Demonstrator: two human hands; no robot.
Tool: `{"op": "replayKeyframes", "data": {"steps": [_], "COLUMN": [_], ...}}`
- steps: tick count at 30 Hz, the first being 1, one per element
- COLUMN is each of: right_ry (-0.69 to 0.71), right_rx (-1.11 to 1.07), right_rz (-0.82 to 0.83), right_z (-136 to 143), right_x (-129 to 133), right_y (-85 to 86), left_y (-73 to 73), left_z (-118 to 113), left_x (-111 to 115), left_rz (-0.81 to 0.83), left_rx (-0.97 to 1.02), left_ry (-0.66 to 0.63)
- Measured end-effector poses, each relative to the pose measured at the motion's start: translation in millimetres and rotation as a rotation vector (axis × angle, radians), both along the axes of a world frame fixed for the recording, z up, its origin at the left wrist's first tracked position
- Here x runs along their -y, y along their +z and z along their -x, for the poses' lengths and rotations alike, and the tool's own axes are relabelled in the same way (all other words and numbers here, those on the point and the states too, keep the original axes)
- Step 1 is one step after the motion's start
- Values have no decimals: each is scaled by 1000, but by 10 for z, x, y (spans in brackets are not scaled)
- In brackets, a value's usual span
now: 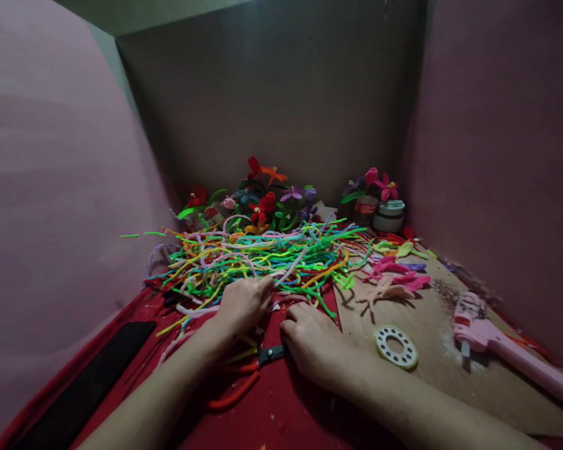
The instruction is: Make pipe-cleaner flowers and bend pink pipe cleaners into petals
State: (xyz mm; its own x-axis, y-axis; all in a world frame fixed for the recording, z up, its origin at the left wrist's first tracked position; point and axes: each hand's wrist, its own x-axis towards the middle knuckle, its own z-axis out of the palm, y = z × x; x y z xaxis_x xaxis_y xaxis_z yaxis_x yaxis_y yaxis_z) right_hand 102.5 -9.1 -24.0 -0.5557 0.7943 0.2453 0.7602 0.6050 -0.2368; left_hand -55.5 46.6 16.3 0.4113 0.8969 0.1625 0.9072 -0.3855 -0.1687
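My left hand (246, 303) is closed at the near edge of a tangled heap of coloured fuzzy stems (263, 256). A pale lilac stem (293, 265) rises out of its pinched fingers. Just to the right, my right hand (312, 340) is curled low over the red cloth (281, 412), its fingertips bent under; what they hold, if anything, is hidden. Scissors with orange-red handles (237, 390) lie between my forearms, their dark blades reaching toward my right hand, which covers the tips.
Fuzzy flowers (265, 206) stand behind the heap, with a lidded jar (388, 216) at the back right. On the brown board (431, 400) are pink petal pieces (391, 275), a tape roll (396, 347) and a pink glue gun (497, 344). A black strip (89, 381) lies left.
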Motion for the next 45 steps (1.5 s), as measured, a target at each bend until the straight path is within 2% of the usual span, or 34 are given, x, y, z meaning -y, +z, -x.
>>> {"op": "replayKeyframes", "data": {"steps": [3, 6, 8, 10, 12, 14, 16, 19, 23, 27, 30, 34, 37, 39, 40, 42, 45], "right_ry": [-19, -59, -116, -188, -194, -181, -254, -252, -117, -77, -98, -205, -318, -267, -268, -288, -266], "right_rx": [-119, -470, -785, -1087, -1328, -1477, -1571, -1697, -1759, -1741, -1840, -1946, -2020, -2032, -2049, -2064, -2080], "right_rz": [28, 81, 231, 511, 750, 785, 764, 699, 702, 759, 778, 829, 759, 756, 726, 728, 700], "right_z": [-4, 0, 7, 8, -9, -52, -113, -195, -194, -159, -192, -283, -392, -485, -531, -607, -659], "right_x": [8, 20, 17, -3, -39, -88, -140, -191, -175, -145, -147, -119, -84, -81, -86, -106, -136], "right_y": [31, 143, 214, 244, 232, 202, 185, 208, 266, 288, 328, 502, 693, 798, 836, 878, 870], "left_y": [29, 37, 19, -17, -63, -103, -127, -133, -123, -94, -81, -115, -128, -94, -61, 31, 190], "left_z": [25, 34, 14, -32, -93, -145, -165, -140, -103, -122, -171, -257, -263, -203, -150, -8, 252], "left_x": [16, 39, 80, 147, 226, 290, 325, 340, 370, 435, 493, 552, 540, 484, 439, 321, 108], "left_rz": [-155, -272, -302, -297, -270, -245, -222, -208, -208, -203, -173, -204, -218, -223, -219, -239, -268], "left_rx": [-1, 38, 84, 131, 171, 184, 195, 221, 231, 293, 344, 308, 280, 295, 306, 379, 605], "left_ry": [-78, -191, -280, -370, -443, -455, -460, -423, -367, -379, -417, -484, -536, -548, -530, -399, -93]}}
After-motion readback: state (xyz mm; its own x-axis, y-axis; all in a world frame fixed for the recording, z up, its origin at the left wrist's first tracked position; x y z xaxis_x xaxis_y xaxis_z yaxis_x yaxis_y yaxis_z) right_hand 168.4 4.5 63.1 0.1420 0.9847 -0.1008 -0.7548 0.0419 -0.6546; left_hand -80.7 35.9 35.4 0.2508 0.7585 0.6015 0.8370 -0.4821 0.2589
